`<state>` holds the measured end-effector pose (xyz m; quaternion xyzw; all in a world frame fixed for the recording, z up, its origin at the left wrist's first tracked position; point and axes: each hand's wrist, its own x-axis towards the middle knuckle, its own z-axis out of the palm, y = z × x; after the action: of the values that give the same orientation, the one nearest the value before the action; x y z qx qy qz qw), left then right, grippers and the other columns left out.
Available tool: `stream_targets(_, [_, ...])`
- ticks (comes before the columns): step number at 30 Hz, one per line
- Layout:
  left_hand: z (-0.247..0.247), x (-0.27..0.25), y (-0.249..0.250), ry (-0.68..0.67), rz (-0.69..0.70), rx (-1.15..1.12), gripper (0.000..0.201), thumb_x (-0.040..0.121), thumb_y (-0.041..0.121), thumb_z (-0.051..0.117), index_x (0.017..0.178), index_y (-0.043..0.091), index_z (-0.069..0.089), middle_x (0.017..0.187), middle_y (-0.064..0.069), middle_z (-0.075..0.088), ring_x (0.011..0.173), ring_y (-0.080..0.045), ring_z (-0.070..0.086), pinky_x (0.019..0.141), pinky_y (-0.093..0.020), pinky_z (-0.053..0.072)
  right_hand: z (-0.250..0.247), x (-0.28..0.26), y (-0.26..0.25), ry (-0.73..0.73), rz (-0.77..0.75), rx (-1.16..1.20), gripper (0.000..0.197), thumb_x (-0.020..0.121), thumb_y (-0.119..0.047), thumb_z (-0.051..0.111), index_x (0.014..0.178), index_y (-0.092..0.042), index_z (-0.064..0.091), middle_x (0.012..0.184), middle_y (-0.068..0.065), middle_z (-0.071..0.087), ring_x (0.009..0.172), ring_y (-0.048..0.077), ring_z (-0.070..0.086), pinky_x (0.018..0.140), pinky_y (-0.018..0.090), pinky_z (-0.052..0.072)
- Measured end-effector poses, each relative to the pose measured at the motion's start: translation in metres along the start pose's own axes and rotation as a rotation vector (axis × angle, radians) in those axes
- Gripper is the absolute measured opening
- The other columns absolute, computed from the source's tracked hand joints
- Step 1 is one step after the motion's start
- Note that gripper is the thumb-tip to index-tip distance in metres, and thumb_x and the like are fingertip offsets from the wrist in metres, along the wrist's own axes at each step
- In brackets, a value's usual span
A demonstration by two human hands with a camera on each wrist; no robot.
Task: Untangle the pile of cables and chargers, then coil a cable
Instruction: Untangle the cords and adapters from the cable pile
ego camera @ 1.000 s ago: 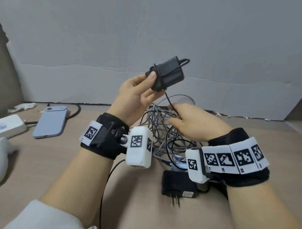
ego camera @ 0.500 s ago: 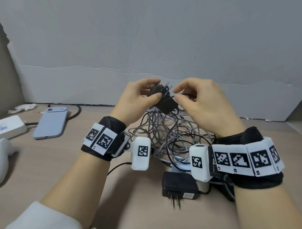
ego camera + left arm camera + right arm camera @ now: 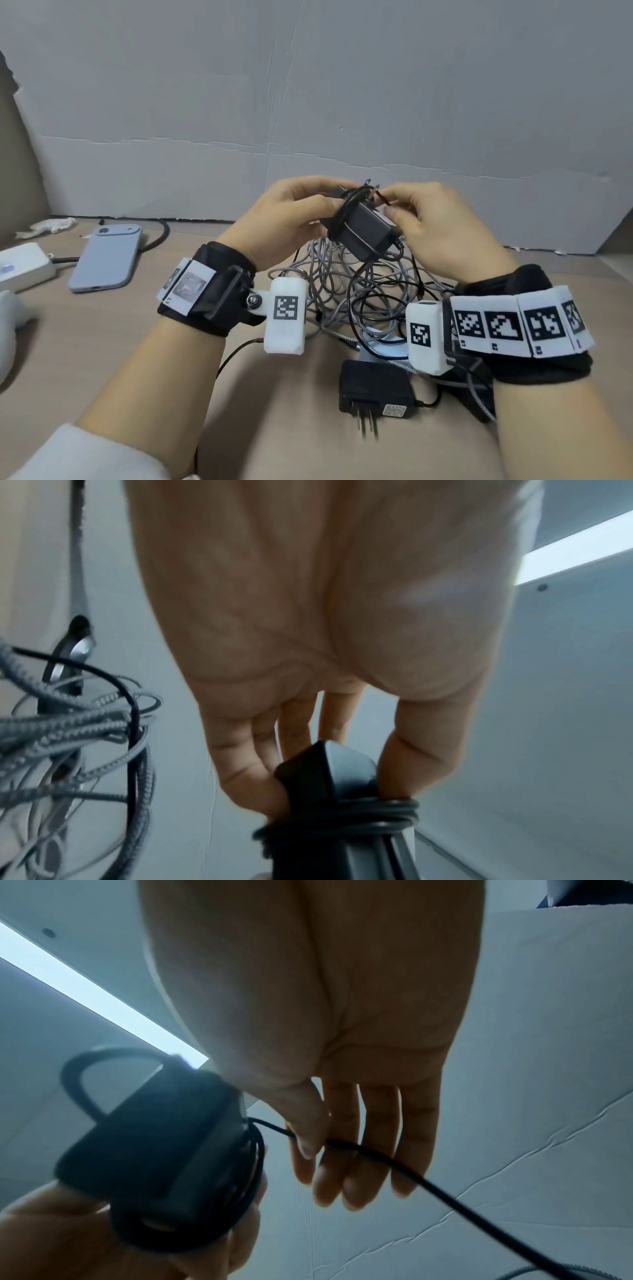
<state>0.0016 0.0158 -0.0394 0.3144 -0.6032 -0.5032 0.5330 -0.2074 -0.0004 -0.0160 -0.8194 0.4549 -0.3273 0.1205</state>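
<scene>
A black charger (image 3: 363,229) is held in the air above the tangled pile of grey braided and black cables (image 3: 346,301). My left hand (image 3: 291,219) grips the charger (image 3: 329,772) between thumb and fingers; several turns of its thin black cable (image 3: 359,818) are wound round its body. My right hand (image 3: 431,226) pinches that black cable (image 3: 342,1144) between thumb and forefinger just beside the charger (image 3: 161,1145), near its prongs. The rest of the cable runs down into the pile.
A second black charger (image 3: 375,390) with prongs lies on the tan table (image 3: 85,342) in front of the pile. A grey phone (image 3: 106,257) and a white box (image 3: 24,265) lie at the left. A grey wall (image 3: 308,102) stands close behind.
The left hand has lowered the charger and tipped it over. The right hand rose from the pile to the charger and now pinches the cable by its prongs.
</scene>
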Motion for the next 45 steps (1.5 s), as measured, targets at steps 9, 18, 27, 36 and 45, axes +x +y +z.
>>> stream_targets(9, [0.004,0.006,0.004,0.061,0.076,-0.332,0.037,0.094,0.009,0.052,0.127,-0.006,0.053,0.104,-0.010,0.067,0.092,-0.019,0.066,0.083,-0.030,0.056,0.010,-0.005,-0.013,-0.218,0.063,-0.024,0.017,0.101,-0.013,0.046,0.106,-0.022,0.060,0.075,-0.004,0.071,0.078,0.015,0.067,0.082,0.034,0.053])
stream_targets(18, [0.006,0.014,-0.004,0.436,0.188,-0.074,0.038,0.091,0.014,0.071,0.122,-0.007,0.059,0.113,-0.020,0.068,0.097,-0.026,0.071,0.085,-0.039,0.059,0.017,-0.009,-0.031,-0.269,0.009,-0.100,0.020,0.099,-0.021,0.048,0.098,-0.014,0.067,0.076,0.001,0.064,0.072,0.021,0.060,0.064,0.036,0.050])
stream_targets(27, [0.006,0.008,-0.005,0.398,0.095,0.396,0.031,0.085,0.018,0.079,0.113,0.014,0.066,0.100,-0.007,0.073,0.080,-0.013,0.068,0.071,-0.027,0.054,0.009,-0.009,-0.031,-0.021,-0.015,-0.007,0.015,0.087,-0.023,0.069,0.100,-0.028,0.063,0.072,-0.011,0.059,0.073,0.007,0.056,0.068,0.032,0.046])
stream_targets(36, [0.008,0.002,0.006,0.296,-0.010,0.345,0.044,0.079,0.027,0.080,0.114,0.015,0.057,0.084,-0.002,0.070,0.070,-0.014,0.063,0.074,-0.036,0.053,0.011,-0.011,-0.028,-0.133,0.132,-0.032,0.072,0.071,-0.048,0.083,0.126,-0.034,0.038,0.098,-0.004,0.064,0.090,0.018,0.063,0.078,0.040,0.053])
stream_targets(45, [0.012,0.000,0.007,0.161,0.185,0.325,0.018,0.096,0.014,0.065,0.113,0.013,0.062,0.120,-0.008,0.069,0.093,-0.023,0.070,0.084,-0.036,0.056,0.009,-0.008,-0.020,0.067,0.222,0.136,0.071,0.071,-0.056,0.079,0.129,-0.035,0.043,0.102,-0.002,0.067,0.092,0.016,0.064,0.066,0.026,0.046])
